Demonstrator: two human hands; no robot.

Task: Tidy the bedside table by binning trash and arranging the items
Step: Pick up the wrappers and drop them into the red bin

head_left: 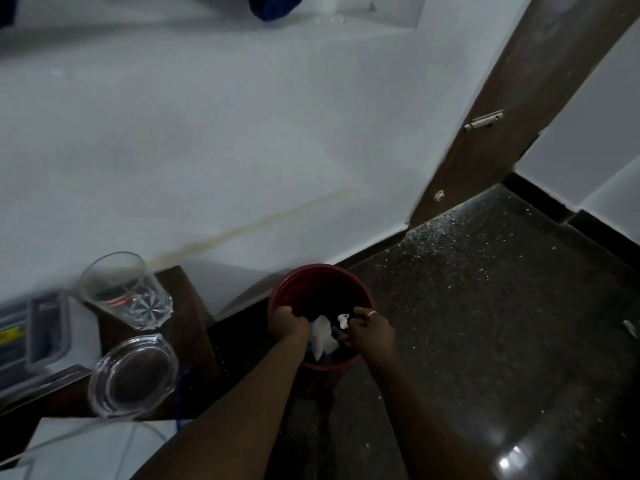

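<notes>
A red bin (287, 282) stands on the dark floor beside the brown bedside table (187, 306). Both my hands reach into its mouth. My left hand (289, 323) is at the bin's left side with fingers curled downward; crumpled white paper (323, 336) lies right beside it, and whether the fingers hold it is hidden. My right hand (370, 329), a ring on one finger, has curled fingers with a small white scrap (343, 320) at their tips. On the table stand a clear glass tumbler (126, 292) and a glass ashtray (133, 375).
A dark flat device (48, 327) lies on white items at the table's left. White sheets and a thin cable (86, 445) lie below the table. The white wall runs behind, a brown door frame (485, 133) at right, speckled dark floor (502, 306) to the right.
</notes>
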